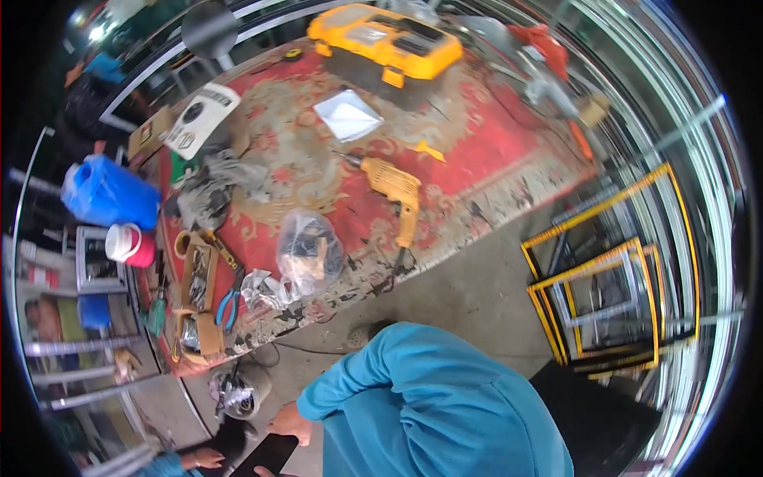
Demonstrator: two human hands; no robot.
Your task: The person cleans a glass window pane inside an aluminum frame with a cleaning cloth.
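At the lower left, away from the table, my right hand (pixel 292 423) reaches out of a teal sleeve and grips the upper end of a black, flat, rectangular object (pixel 269 453), perhaps a phone. Only a sliver of my left hand (pixel 265 472) shows at the bottom edge, with its fingers against the same object's lower end. A yellow power drill (pixel 393 191) lies on the carpet-covered table (pixel 477 203). Left of it sit a clear plastic bag (pixel 308 253) with contents and blue-handled pliers (pixel 228 308).
A yellow toolbox (pixel 385 40) and white paper (pixel 348 115) lie farther back. Small cardboard boxes (pixel 199 274) line the left edge. Yellow-edged frames (pixel 600 310) lean at right. A bucket (pixel 245 391) stands below. Another person's hand (pixel 208 458) shows bottom left.
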